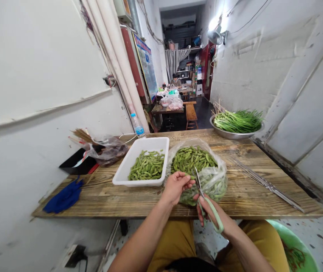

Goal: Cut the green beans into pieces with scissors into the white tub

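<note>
My left hand (177,185) pinches a green edamame pod (190,176) between thumb and fingertips. My right hand (208,211) is wrapped round the pale green handles of a pair of scissors (213,213). The scissor blades point up and stand slightly apart, right at the end of the pod. Behind both hands lies an open clear plastic bag (221,172) full of edamame pods (192,158). To its left a white plastic tub (121,175) holds more pods (147,166) in a loose heap.
Metal skewers (266,183) lie on the wooden table (101,200) at right, below a steel bowl (236,134) of green stalks. A water bottle (138,126), black box (78,162) and blue cloth (63,196) are at left. A green basin (292,245) stands on the floor. A person (175,81) sits far back.
</note>
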{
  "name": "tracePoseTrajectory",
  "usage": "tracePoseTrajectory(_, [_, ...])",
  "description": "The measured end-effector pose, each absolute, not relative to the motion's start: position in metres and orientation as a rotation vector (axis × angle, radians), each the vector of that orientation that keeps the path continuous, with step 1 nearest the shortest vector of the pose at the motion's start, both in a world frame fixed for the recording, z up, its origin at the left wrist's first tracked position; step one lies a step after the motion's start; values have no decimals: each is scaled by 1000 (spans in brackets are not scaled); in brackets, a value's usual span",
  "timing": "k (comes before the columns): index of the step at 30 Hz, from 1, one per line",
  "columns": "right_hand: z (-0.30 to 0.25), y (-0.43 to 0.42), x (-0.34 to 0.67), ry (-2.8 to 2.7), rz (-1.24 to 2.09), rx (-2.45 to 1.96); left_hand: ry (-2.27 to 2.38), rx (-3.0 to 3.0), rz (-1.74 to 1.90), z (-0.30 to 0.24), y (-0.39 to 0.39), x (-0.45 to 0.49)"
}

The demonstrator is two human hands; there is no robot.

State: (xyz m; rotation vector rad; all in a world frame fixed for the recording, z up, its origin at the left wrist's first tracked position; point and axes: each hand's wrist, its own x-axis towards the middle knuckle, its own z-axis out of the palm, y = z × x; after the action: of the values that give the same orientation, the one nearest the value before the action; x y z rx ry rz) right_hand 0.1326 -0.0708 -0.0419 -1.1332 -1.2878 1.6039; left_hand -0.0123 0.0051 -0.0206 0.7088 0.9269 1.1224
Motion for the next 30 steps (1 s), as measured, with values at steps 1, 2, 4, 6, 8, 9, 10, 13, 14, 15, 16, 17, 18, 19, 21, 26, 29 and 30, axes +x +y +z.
tracePoseTrajectory(1, [-42,-70,132,-1291,1596,-1139,937,721,1123,-21,4,-11])
tracePoseTrajectory(2, [-42,-70,132,-1293,1588,-1142,947,734,1123,-22,3,-10])
tracePoseTrajectory(4, [-42,-69,132,-1300,1569,-1148,954,755,1122,-23,1,-8])
tracePoseTrajectory(6, [-44,-68,132,-1312,1556,-1159,955,773,1121,-25,1,-6])
tracePoseTrajectory(8, [-46,-67,132,-1293,1564,-1200,961,792,1115,-27,1,-5])
tracePoseTrajectory(9, [-48,-66,132,-1269,1575,-1226,972,805,1113,-28,2,-6])
tracePoseTrajectory(10, [-49,-66,132,-1236,1586,-1249,994,830,1121,-29,4,-9])
tracePoseTrajectory(13, [-55,-64,133,-1114,1592,-1247,1236,1032,1311,-26,15,-30])
tracePoseTrajectory(14, [-56,-64,134,-1078,1591,-1222,1380,1156,1418,-23,21,-41])
tracePoseTrajectory(15, [-57,-63,135,-1043,1594,-1194,1573,1300,1524,-20,26,-51])
tracePoseTrajectory(16, [-58,-63,136,-1013,1604,-1167,1752,1471,1566,-15,30,-61])
tracePoseTrajectory(17, [-58,-63,136,-992,1619,-1142,1910,1632,1558,-11,34,-68])
tracePoseTrajectory(18, [-58,-63,137,-972,1635,-1121,2038,1766,1518,-8,37,-73])
tracePoseTrajectory(19, [-58,-63,137,-953,1648,-1105,2092,1901,1432,-6,38,-74])
tracePoseTrajectory(21, [-57,-64,137,-925,1664,-1089,2008,2121,1181,-8,39,-66])
tracePoseTrajectory(26, [-53,-68,137,-964,1683,-1107,1721,2327,678,-33,37,-31])
tracePoseTrajectory(29, [-52,-70,139,-1005,1681,-1141,1662,2263,703,-44,41,-21])
tracePoseTrajectory(30, [-52,-71,139,-1017,1682,-1151,1635,2213,742,-45,43,-20])
